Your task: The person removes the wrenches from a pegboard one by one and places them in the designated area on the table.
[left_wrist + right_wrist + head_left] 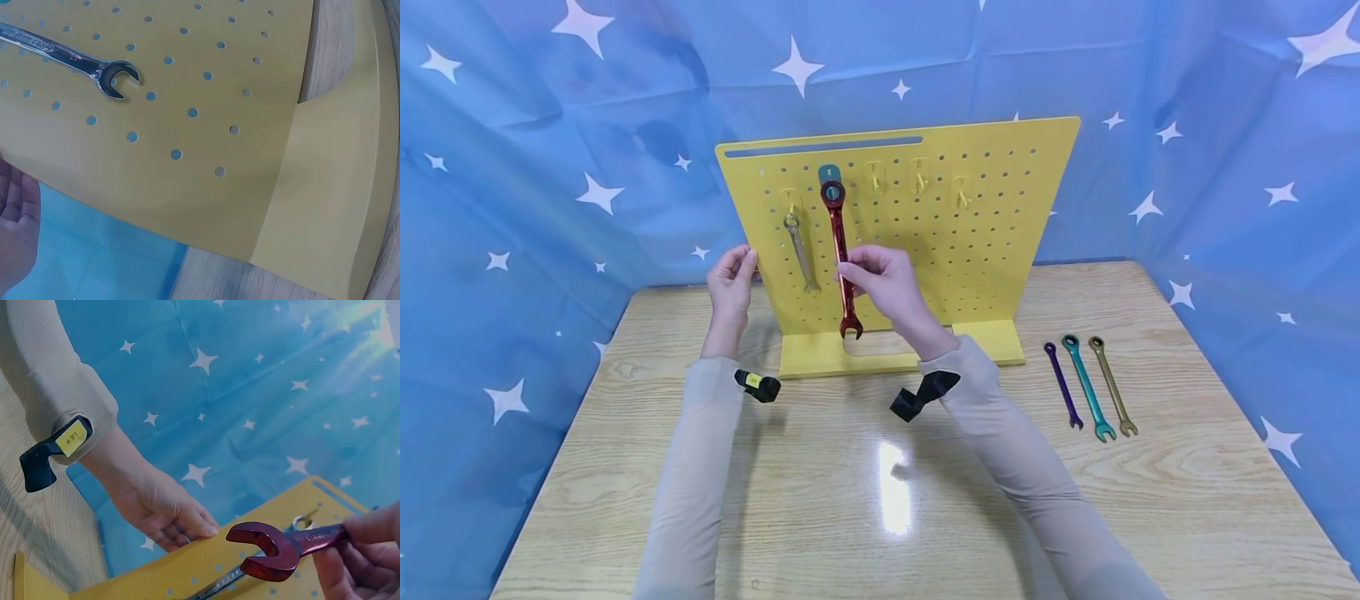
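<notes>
My right hand (880, 279) pinches the shaft of a red combination wrench (841, 242) in front of a yellow pegboard (985, 242). Its ring end is uppermost and overlaps a teal hook (830, 173); the open jaw points down. In the right wrist view that red jaw (269, 553) is close to the camera. My left hand (730, 279) grips the board's left edge, with the thumb towards the front. Beside the red wrench, a silver wrench (801, 254) hangs by its ring from a yellow hook (790, 202).
More yellow hooks sit to the right, among them one hook (961, 193) set slightly lower. On the wooden table (820, 500), right of the board, lie a purple wrench (1063, 385), a teal wrench (1088, 387) and a gold wrench (1113, 386). A blue starry cloth (655, 108) hangs behind.
</notes>
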The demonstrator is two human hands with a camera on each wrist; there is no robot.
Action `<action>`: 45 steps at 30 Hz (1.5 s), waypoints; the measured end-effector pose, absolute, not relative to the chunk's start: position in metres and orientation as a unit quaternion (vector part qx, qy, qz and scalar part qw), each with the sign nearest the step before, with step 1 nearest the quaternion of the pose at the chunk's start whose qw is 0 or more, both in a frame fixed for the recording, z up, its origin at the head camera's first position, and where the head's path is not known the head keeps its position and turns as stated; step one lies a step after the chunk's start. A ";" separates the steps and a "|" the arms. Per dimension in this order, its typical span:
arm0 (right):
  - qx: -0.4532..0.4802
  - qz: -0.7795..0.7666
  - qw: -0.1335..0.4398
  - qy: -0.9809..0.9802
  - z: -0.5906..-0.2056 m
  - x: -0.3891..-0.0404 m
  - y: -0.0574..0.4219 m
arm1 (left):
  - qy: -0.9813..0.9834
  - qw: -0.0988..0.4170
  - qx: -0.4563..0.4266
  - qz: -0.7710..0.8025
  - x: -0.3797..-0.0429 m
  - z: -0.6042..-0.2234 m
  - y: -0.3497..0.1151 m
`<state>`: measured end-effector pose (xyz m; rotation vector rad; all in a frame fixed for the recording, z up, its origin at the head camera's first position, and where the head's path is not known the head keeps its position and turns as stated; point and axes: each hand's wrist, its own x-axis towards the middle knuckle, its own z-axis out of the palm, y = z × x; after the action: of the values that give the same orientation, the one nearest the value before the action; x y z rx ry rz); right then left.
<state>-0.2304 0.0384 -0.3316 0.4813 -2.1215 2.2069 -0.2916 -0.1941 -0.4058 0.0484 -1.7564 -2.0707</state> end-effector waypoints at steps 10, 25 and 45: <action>0.166 0.704 0.037 -0.690 -0.336 -0.223 0.057 | -0.625 0.223 0.009 -0.748 -0.292 -0.407 -0.193; 0.149 0.678 0.043 -0.719 -0.343 -0.217 0.096 | -0.627 0.216 0.005 -0.749 -0.291 -0.409 -0.194; 0.098 0.652 0.052 -0.750 -0.359 -0.206 0.156 | -0.629 0.213 0.016 -0.748 -0.290 -0.405 -0.192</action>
<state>-0.2061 0.1555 -0.3592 0.2967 -2.2821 1.9837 -0.2895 -0.1925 -0.4052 0.0434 -1.7465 -2.0755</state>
